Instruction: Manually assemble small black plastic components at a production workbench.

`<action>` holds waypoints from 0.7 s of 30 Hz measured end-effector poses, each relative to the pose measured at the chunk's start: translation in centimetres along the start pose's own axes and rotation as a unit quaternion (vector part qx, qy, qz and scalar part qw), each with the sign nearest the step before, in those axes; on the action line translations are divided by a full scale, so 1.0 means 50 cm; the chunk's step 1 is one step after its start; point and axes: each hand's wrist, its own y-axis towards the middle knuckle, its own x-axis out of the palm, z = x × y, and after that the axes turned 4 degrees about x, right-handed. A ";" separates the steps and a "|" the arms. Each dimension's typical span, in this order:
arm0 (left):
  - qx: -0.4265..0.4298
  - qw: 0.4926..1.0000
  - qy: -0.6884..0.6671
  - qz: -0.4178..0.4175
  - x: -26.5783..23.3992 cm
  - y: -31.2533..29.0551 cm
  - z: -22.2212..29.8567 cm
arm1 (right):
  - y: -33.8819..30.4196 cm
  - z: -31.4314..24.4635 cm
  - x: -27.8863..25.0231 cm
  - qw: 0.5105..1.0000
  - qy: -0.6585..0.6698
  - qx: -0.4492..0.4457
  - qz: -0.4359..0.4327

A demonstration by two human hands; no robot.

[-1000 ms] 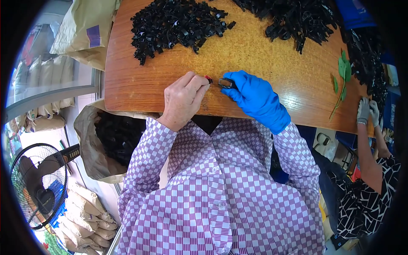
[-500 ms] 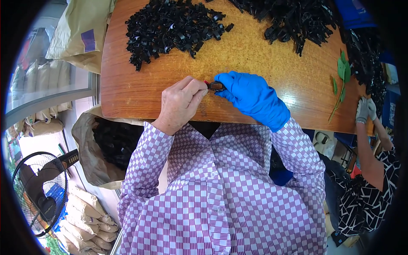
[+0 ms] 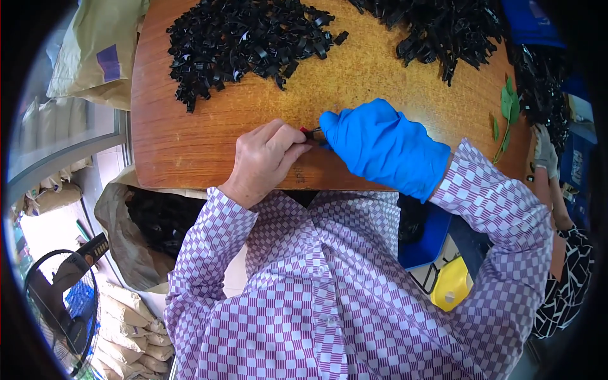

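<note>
1. While our left hand (image 3: 263, 161) pinches a red-tipped piece (image 3: 304, 131), our gloved right hand's (image 3: 386, 152) grip closes on a black clip (image 3: 316, 132) beside it, near the counter's (image 3: 361, 82) front edge.
2. Beyond, we have bare room before two black piles (image 3: 240, 44).
3. Our right sleeve (image 3: 506, 215) now bows farther out, showing more blue bin (image 3: 429, 244).

Brown wooden table (image 3: 190, 142), glossy surface; framed glass pane (image 3: 73, 134) left; pale floor (image 3: 236, 271).
</note>
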 end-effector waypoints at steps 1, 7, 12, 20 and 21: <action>-0.002 1.000 -0.002 -0.003 0.000 0.000 0.000 | 0.005 -0.005 -0.005 1.000 -0.007 0.004 -0.008; 0.002 1.000 -0.003 -0.001 0.000 0.004 -0.002 | 0.031 -0.005 0.004 0.987 0.129 0.059 -0.072; 0.004 1.000 -0.005 0.017 0.004 0.008 -0.001 | 0.035 0.002 0.012 0.971 0.210 0.090 -0.066; -0.016 0.998 -0.030 0.051 0.015 -0.009 0.005 | -0.026 -0.040 0.040 0.966 0.192 0.167 0.039; -0.059 0.996 -0.051 0.052 0.013 -0.020 0.012 | -0.033 -0.046 0.042 0.951 0.241 0.191 0.035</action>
